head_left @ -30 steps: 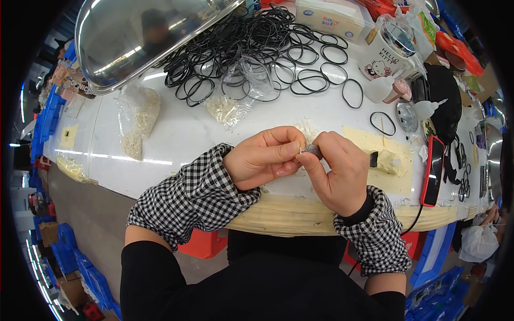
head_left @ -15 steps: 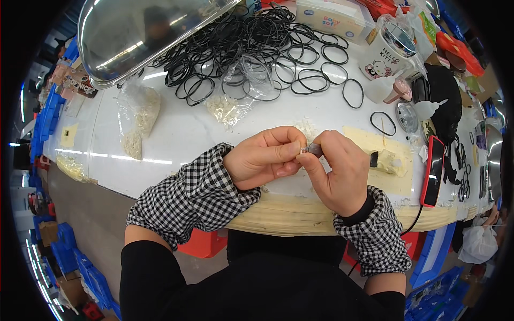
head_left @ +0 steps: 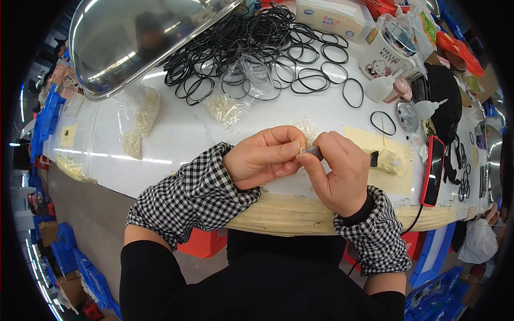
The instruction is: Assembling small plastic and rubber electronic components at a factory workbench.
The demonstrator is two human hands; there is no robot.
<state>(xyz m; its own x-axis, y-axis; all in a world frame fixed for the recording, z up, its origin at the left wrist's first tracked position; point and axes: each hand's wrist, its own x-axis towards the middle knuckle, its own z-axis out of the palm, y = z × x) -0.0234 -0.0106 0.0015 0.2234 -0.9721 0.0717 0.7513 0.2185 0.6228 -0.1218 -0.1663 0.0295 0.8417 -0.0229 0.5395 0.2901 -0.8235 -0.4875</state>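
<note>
Over the table's front edge my two hands meet at the fingertips. My left hand (head_left: 267,157) pinches a tiny pale piece (head_left: 302,150) between thumb and forefinger. It is too small to tell what it is. In my right hand (head_left: 340,172) a small dark grey piece (head_left: 314,153) is gripped between thumb and fingers, its end against the pale piece. Most of the grey piece is hidden by the fingers. Just beyond the fingertips lies a little heap of pale bits (head_left: 306,127). Black-and-white checked cuffs cover both forearms.
Black rubber rings (head_left: 251,40) pile up at the back. Clear bags of pale bits (head_left: 142,120) lie to the left. A shiny metal bowl-like shell (head_left: 134,43) looms at the far left. On the right are a red-framed phone (head_left: 432,171) with a cable and a white cup (head_left: 386,59).
The shiny metal shell has shifted left and slightly down. Both hands stay nearly in place; the grey piece has turned slightly in my right fingers.
</note>
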